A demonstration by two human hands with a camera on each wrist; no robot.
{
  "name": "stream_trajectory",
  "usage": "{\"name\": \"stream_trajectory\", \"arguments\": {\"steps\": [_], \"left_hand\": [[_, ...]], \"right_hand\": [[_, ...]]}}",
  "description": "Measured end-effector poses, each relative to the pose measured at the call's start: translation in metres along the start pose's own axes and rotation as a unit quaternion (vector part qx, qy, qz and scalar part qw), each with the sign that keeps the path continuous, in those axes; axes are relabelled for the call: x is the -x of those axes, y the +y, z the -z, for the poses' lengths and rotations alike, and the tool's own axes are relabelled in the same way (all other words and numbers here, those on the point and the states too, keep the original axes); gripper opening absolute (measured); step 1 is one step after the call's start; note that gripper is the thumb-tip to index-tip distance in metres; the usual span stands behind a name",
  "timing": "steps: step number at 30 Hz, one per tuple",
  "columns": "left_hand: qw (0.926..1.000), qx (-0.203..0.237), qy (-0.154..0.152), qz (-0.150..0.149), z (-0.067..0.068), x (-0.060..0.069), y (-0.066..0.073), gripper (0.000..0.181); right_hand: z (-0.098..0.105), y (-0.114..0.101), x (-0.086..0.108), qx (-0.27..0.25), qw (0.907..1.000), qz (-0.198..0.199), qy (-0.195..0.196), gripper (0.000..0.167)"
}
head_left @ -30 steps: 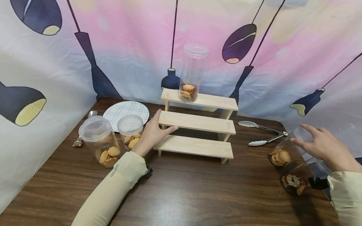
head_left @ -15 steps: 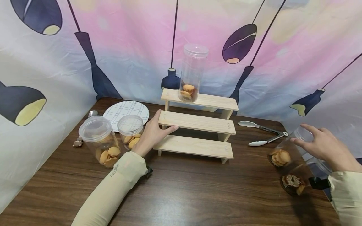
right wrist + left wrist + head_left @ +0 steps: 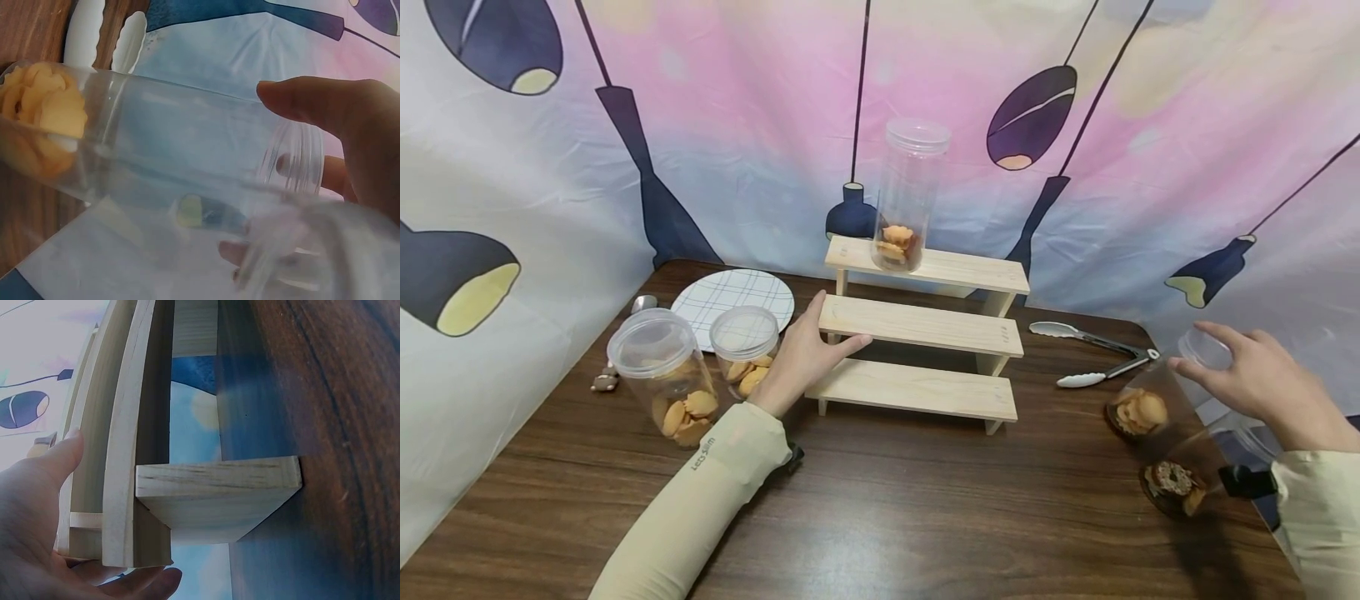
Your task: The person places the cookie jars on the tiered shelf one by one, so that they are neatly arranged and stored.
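Note:
In the head view my left hand [image 3: 805,358] holds the left end of the three-tier wooden display stand [image 3: 921,325]. The left wrist view has its thumb [image 3: 72,450] against a board and its fingertips [image 3: 164,581] round the end. Over at the right, my right hand [image 3: 1262,375] grips the top of a tall clear jar [image 3: 1157,392] with pale cookies at its bottom. The jar's lid [image 3: 306,156] lies between thumb and fingers in the right wrist view. A second clear jar [image 3: 1176,479] with mixed cookies stands just in front of it.
A tall jar [image 3: 910,192] with a few cookies stands on the top tier. Two cookie jars, one large [image 3: 662,375] and one small [image 3: 745,350], stand left, near a checked plate [image 3: 733,292] and a spoon [image 3: 643,303]. Tongs [image 3: 1097,354] lie right of the stand.
The right hand and the jar it grips have shifted very slightly up and left. My left hand stays on the stand.

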State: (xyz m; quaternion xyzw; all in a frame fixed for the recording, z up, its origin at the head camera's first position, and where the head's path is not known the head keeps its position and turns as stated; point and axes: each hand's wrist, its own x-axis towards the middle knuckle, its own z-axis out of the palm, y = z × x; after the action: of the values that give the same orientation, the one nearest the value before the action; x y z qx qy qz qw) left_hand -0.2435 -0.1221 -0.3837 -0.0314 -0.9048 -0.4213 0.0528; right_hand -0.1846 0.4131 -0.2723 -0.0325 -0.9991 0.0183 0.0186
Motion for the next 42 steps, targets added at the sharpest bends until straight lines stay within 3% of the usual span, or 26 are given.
{"name": "stream_trajectory", "arguments": {"steps": [11, 23, 42], "left_hand": [[0.9999, 0.005, 0.006, -0.014, -0.002, -0.001, -0.003, 0.116], [1.0000, 0.000, -0.002, -0.006, 0.000, -0.002, -0.003, 0.118], [1.0000, -0.001, 0.001, -0.009, -0.001, -0.001, -0.003, 0.117]], "right_hand": [[0.019, -0.016, -0.003, -0.004, 0.9990, 0.002, 0.044, 0.089], [0.057, -0.053, -0.015, 0.003, 0.9972, 0.020, 0.073, 0.089], [0.124, -0.121, -0.042, -0.048, 0.9894, 0.090, 0.104, 0.080]]}}
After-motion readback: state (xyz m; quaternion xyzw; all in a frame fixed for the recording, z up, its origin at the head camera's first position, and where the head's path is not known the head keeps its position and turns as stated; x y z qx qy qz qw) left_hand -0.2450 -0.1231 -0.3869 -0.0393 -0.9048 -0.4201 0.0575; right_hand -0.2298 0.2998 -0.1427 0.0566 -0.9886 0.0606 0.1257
